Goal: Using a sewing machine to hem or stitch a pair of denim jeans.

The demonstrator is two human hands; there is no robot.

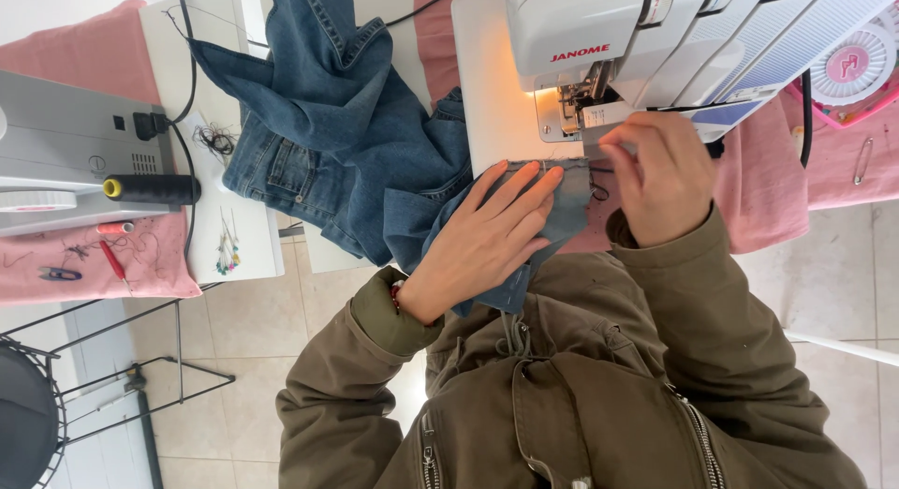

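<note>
Left hand [487,236] is lying flat, fingers spread, pinning the denim piece [562,213] down; right hand [660,175] is pinching its edge just in front of the sewing machine's [599,39] needle. Looks like mid-seam feeding, so steady guiding is next. Pink-covered table [768,199] is sitting over tiled floor [243,358].

Blue denim jeans [346,124] it was, faded mid-blue with paler seams. The sewing machine [599,39] gleamed white, a warm yellow glow at its needle. Pink cloth [84,255] covered the tables. A black thread spool [154,189] wore a yellow tip. The jacket sleeves [712,311] showed olive green. A small red tool [112,260] lay on the pink. Floor tiles [243,330] were pale beige.
</note>
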